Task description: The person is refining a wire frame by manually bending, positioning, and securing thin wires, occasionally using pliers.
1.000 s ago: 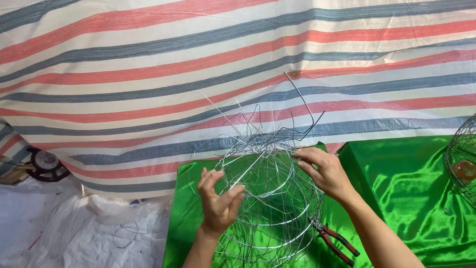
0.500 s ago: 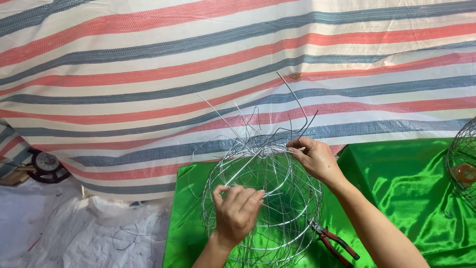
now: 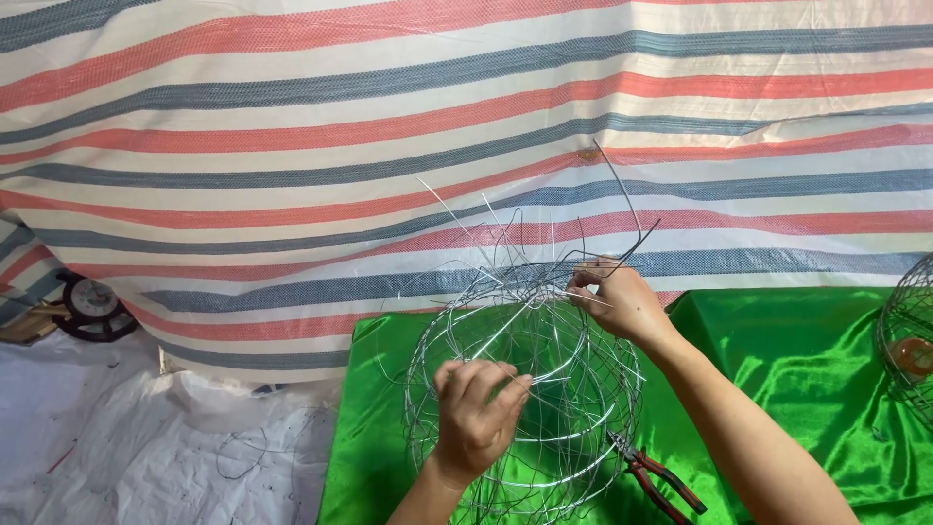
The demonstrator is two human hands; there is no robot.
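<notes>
A rounded wire cage point(image 3: 530, 389) stands on the green satin cloth point(image 3: 777, 389) that covers the worktop, its loose wire ends point(image 3: 544, 238) sticking up from the top in a tangle. The left hand point(image 3: 476, 413) presses against the near side of the frame, fingers curled around one of its thin wires. The right hand point(image 3: 617, 299) is up at the crown, fingers pinched on a strand where the ends gather. To my eye the top is being tied off, with the left hand steadying; the next move would call for a firm twist there while the frame is kept from rolling. Red-handled pliers point(image 3: 661, 476) lie on the cloth just beside the frame. Behind hangs a striped tarp point(image 3: 389, 117). A second wire frame point(image 3: 909, 340) is cut off at the right edge, and which strand the right fingers hold is hard to make out.
</notes>
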